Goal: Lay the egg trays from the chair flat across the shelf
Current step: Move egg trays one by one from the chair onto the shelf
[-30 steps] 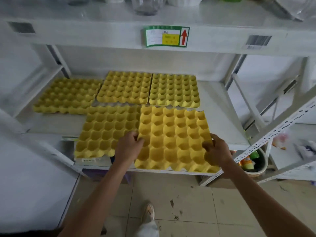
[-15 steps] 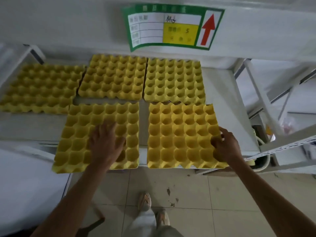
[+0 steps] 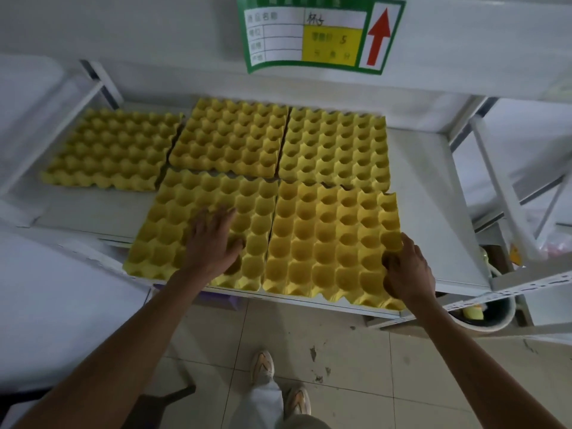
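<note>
Several yellow egg trays lie flat on the white shelf. Three sit in the back row: left tray, middle tray, right tray. In front lie two more, side by side and touching. My left hand rests flat with spread fingers on the front left tray. My right hand holds the right front edge of the front right tray, fingers curled over its rim. Both front trays overhang the shelf's front edge a little.
A green and yellow label with a red arrow hangs on the shelf beam above. A white bucket stands under the shelf at the right, beside slanted metal braces. My shoes stand on the tiled floor below.
The front left tray has slid right and further onto the shelf, closing the gap to the front right tray. My left hand moved onto its middle. The camera has come closer.
</note>
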`<action>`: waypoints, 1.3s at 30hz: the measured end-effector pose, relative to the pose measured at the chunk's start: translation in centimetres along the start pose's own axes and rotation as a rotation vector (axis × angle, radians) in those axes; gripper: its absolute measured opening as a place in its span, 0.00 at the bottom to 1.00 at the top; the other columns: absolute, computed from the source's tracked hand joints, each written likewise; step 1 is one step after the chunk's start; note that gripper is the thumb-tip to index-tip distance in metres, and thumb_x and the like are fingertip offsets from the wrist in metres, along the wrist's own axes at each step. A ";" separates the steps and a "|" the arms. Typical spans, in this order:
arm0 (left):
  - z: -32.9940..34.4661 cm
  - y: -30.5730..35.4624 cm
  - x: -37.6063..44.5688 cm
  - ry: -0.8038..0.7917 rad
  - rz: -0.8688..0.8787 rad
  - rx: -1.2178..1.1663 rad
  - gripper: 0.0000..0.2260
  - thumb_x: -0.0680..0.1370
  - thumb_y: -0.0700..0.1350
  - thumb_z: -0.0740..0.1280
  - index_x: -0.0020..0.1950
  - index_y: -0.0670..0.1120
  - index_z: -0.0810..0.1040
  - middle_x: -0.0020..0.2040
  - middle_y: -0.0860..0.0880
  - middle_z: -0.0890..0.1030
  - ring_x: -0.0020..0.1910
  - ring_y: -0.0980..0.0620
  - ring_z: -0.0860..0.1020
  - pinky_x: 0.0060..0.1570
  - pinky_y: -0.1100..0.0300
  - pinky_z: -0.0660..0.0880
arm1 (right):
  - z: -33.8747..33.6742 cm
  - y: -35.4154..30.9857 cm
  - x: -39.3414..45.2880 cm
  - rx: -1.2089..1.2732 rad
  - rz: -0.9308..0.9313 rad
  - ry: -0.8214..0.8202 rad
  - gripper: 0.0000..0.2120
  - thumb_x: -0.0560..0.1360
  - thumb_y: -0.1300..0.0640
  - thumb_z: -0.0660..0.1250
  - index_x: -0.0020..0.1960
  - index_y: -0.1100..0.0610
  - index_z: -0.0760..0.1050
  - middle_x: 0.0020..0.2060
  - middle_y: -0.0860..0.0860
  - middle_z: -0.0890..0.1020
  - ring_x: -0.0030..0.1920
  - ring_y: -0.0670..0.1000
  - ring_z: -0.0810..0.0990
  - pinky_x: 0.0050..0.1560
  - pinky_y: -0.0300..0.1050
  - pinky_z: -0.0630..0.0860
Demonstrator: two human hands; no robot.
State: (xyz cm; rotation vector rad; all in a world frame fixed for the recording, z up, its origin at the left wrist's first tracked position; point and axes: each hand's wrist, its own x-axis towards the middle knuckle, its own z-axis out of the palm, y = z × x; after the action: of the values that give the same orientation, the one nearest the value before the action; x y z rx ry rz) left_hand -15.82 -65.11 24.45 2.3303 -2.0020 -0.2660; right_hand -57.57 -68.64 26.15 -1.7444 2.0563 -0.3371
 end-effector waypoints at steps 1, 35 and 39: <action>-0.3 0.1 0.3 -0.022 0.004 -0.010 0.36 0.77 0.65 0.58 0.82 0.57 0.51 0.83 0.49 0.58 0.81 0.35 0.53 0.75 0.33 0.59 | -0.2 -0.1 0.2 -0.018 0.015 -0.017 0.23 0.83 0.54 0.60 0.76 0.53 0.62 0.66 0.61 0.76 0.60 0.67 0.79 0.54 0.62 0.77; -5.6 -28.2 11.7 0.035 0.175 0.029 0.28 0.78 0.67 0.60 0.76 0.58 0.69 0.83 0.54 0.58 0.83 0.42 0.52 0.77 0.33 0.50 | 19.0 -36.9 8.8 -0.259 -0.439 0.062 0.25 0.79 0.44 0.52 0.75 0.44 0.65 0.70 0.56 0.71 0.70 0.63 0.70 0.69 0.81 0.57; -5.2 -28.2 11.8 0.054 0.170 0.006 0.28 0.76 0.66 0.63 0.75 0.58 0.70 0.82 0.55 0.58 0.83 0.42 0.52 0.77 0.32 0.49 | 18.9 -37.4 8.6 -0.337 -0.442 0.132 0.24 0.81 0.39 0.53 0.73 0.46 0.68 0.65 0.57 0.75 0.68 0.64 0.72 0.71 0.82 0.54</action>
State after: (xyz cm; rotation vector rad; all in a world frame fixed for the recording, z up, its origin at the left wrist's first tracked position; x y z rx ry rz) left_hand 14.29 -72.71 24.04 2.1290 -2.1600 -0.1860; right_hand -17.04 -82.32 24.69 -2.4479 1.8793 -0.2483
